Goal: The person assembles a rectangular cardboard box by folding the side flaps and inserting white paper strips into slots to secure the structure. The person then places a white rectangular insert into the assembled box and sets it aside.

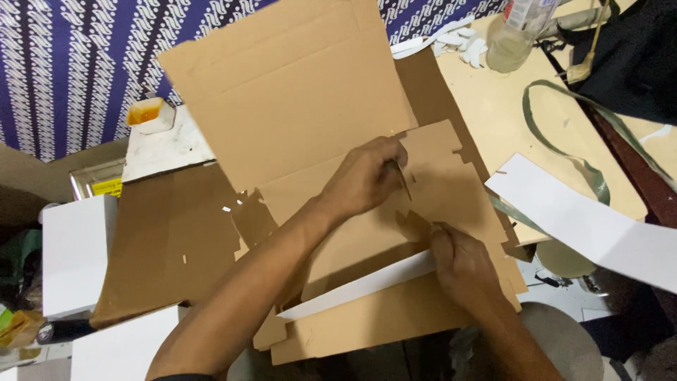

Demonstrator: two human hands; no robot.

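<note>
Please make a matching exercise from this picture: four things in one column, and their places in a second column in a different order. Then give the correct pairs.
Things:
1. small tub with orange contents
2. clear plastic bottle
3. white strip
4. green strap

Places:
A. upper right, near the top edge
B. under the right hand, on the cardboard sheet
C. upper left, by the patterned cloth
D. curving over the pale board at right

Pairs: 1-C, 2-A, 3-B, 4-D
</note>
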